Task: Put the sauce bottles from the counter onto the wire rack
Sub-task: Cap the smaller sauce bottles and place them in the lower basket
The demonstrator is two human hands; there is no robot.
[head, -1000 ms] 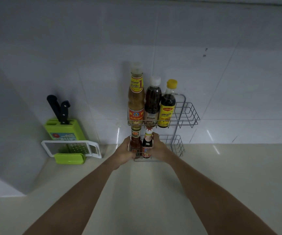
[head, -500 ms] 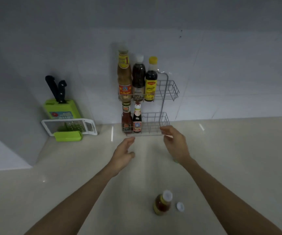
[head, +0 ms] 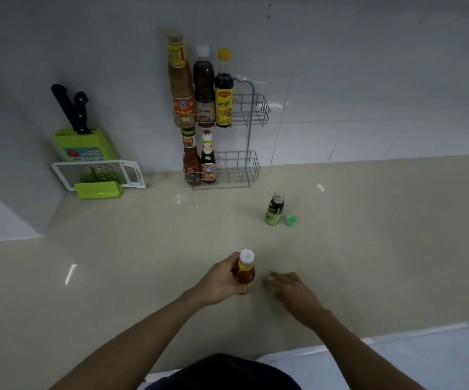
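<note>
Left hand (head: 218, 285) wraps an upright sauce bottle (head: 244, 273) standing near the counter's (head: 115, 263) front edge; right hand (head: 294, 289) lies just beside it, fingers loosely spread over a small white cap. Bare counter separates them from the wire rack (head: 251, 130) at the back edge, whose shelves are free on the right.

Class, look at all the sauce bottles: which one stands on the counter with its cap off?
The small green-labelled bottle right of the wire rack; its green cap lies beside it.
</note>
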